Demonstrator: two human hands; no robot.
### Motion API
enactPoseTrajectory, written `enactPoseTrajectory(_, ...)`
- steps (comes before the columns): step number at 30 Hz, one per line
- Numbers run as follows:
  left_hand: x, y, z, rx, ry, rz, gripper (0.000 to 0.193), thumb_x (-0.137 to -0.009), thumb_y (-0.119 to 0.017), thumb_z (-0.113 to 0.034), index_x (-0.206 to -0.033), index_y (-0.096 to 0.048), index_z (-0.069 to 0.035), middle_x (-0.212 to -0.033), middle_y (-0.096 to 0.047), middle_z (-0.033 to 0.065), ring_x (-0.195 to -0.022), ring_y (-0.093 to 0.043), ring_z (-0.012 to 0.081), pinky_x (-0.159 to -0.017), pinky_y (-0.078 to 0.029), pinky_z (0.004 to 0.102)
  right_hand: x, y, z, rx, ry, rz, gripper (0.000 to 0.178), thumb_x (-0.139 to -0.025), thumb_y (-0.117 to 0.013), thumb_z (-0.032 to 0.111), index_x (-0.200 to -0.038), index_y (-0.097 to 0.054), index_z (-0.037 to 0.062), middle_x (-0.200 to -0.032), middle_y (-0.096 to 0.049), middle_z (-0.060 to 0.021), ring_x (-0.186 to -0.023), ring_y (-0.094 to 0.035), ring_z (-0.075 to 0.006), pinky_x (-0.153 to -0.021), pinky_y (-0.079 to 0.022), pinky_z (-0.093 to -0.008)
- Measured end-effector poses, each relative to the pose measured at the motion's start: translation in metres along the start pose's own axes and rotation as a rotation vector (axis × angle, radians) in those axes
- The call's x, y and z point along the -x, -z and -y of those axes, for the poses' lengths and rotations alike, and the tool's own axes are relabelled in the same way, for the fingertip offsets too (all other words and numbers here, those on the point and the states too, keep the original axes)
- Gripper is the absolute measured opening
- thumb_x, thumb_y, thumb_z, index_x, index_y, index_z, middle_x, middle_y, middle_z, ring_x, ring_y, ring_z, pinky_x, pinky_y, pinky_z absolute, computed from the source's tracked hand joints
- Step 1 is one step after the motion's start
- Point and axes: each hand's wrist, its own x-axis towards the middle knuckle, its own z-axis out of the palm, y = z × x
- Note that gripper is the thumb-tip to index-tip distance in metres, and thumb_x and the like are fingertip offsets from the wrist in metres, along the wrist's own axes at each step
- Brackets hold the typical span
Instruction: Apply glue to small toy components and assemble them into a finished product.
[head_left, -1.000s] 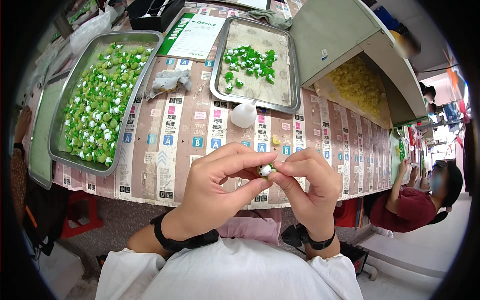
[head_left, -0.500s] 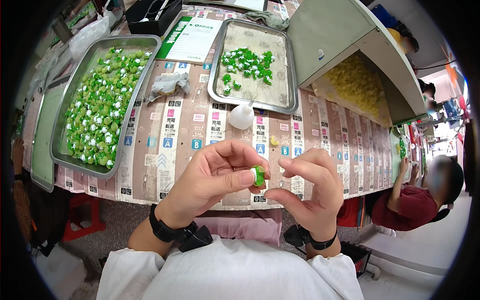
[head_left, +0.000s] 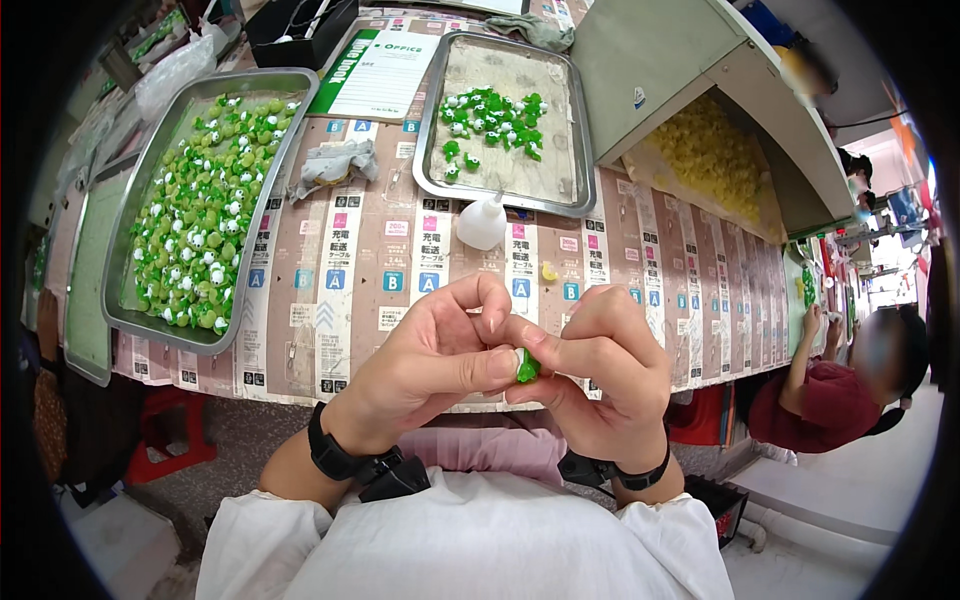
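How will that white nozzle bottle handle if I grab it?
The white nozzle bottle will probably give when squeezed, since its walls look like thin plastic. Its rounded sides might let it roll if knocked over. Weight is uncertain; its fill level isn't clear.

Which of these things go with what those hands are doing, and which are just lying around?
Seem to belong:
- small green-and-white piece between left hand and right hand
- large tray of similar pieces
- smaller tray with more pieces
- white bottle, perhaps

Seem to be just lying about:
- crumpled grey cloth
- notebook
- black box
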Motion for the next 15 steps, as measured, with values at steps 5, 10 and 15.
enactPoseTrajectory(5, -0.002, 0.002, 0.004, -0.031, 0.014, -0.035, 0.023, -0.081, -0.062, -0.002, -0.09, -0.043, -0.01, -0.093, -0.06, 0.0075, -0.082, -0.056, 0.0101, -0.066, -0.042, 0.0208, 0.004, -0.001, -0.007, -0.011, 0.019, -0.03, 0.025, -0.062, -0.074, 0.011, -0.08, -0.061, 0.0016, -0.066, -0.048, -0.0043, -0.058, -0.045, -0.0192, -0.054, -0.032, -0.0306)
enactPoseTrajectory(10, -0.004, 0.004, 0.003, -0.024, 0.074, -0.081, 0.029, -0.079, -0.067, -0.007, -0.098, -0.044, -0.009, -0.092, -0.058, 0.0063, -0.084, -0.057, 0.0112, -0.065, -0.045, 0.0205, 0.008, 0.0, -0.012, -0.018, -0.029, 0.0, 0.034, -0.061, -0.078, 0.015, -0.088, -0.063, 0.0028, -0.068, -0.046, -0.0025, -0.062, -0.043, -0.0153, -0.055, -0.034, -0.0279)
enactPoseTrajectory(15, -0.003, 0.006, 0.007, -0.029, -0.002, -0.098, 0.033, -0.079, -0.066, -0.006, -0.102, -0.042, -0.008, -0.093, -0.059, 0.0073, -0.089, -0.058, 0.0134, -0.065, -0.046, 0.0204, 0.007, 0.002, -0.013, -0.022, -0.056, 0.036, 0.034, -0.061, -0.077, 0.014, -0.09, -0.062, 0.0046, -0.072, -0.051, -0.0033, -0.063, -0.047, -0.0161, -0.059, -0.035, -0.0281)
